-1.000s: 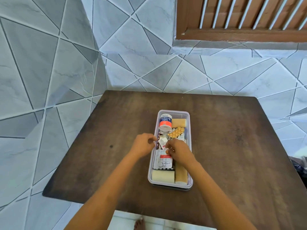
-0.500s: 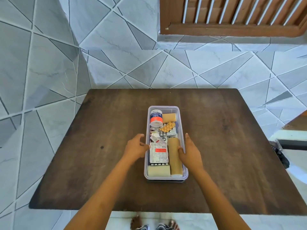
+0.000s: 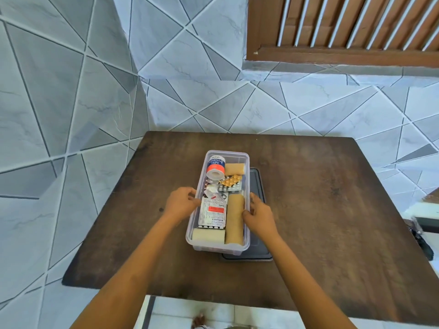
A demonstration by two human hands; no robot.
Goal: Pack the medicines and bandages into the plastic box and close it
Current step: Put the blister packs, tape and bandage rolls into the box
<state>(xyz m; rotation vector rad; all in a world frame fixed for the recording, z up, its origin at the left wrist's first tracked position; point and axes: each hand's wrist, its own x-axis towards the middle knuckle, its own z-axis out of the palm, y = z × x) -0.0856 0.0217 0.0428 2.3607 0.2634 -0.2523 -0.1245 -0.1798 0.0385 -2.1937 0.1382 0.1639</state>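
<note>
The plastic box point(image 3: 216, 248) sits at the centre of the frame on a dark, matte wooden table point(image 3: 332, 210). It is a clear, thin-walled oblong with rounded corners. Its long axis runs from the lower edge of the frame toward the top, leaning slightly right at the far end. Its open mouth faces up.

A dark lid point(image 3: 257, 186), flat and smooth, lies on the table under the box's right side (only a strip and the near corner show).

Inside, a glossy adhesive tape roll point(image 3: 215, 166) stands at the far left corner, with a short tan bandage point(image 3: 234, 169) beside it. Foil blister packs point(image 3: 231, 181) fill the middle. A long tan crepe roll point(image 3: 234, 219) lies lengthwise along the right wall, and a pale roll point(image 3: 208, 235) lies crosswise at the near end.

The left hand point(image 3: 181, 204) holds the left long wall with curled fingers. The right hand point(image 3: 260, 213) grips the right wall, thumb hooked over the rim against the long roll.
</note>
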